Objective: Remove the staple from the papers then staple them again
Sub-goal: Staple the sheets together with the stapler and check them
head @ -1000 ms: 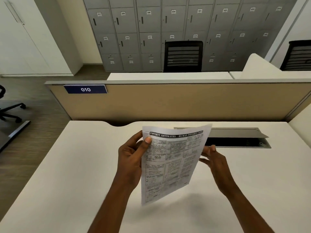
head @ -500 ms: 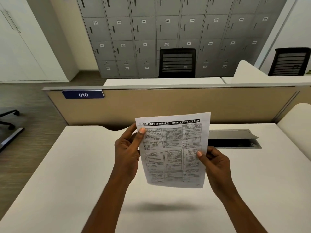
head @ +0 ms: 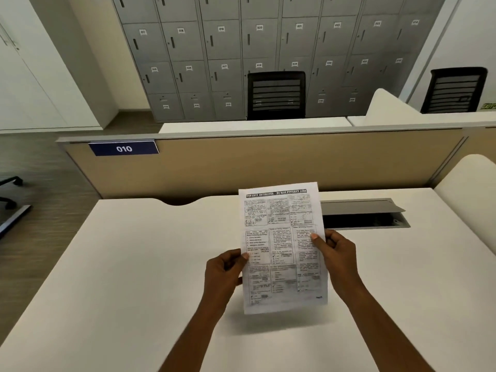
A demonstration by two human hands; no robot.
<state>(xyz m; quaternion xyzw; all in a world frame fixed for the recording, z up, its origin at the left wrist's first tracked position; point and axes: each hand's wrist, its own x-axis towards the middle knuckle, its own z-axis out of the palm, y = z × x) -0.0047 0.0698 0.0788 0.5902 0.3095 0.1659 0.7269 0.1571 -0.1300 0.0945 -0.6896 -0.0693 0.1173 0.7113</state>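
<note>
The papers (head: 281, 248) are white sheets printed with a black heading and boxed text, held upright above the white desk (head: 128, 264), printed side toward me. My left hand (head: 224, 275) pinches their left edge near the middle, thumb on the front. My right hand (head: 335, 253) pinches the right edge a little higher, thumb on the front too. I cannot make out a staple on the papers. No stapler or staple remover is in view.
A grey cable hatch (head: 365, 213) stands open in the desk behind the papers. A beige partition (head: 268, 162) with a blue "010" label (head: 124, 149) closes the far side. Beyond it are black chairs (head: 276, 95) and grey lockers (head: 241, 49).
The papers turned from edge-on to facing me and came lower and to the right. My left hand slid down the left edge; my right hand took the right edge.
</note>
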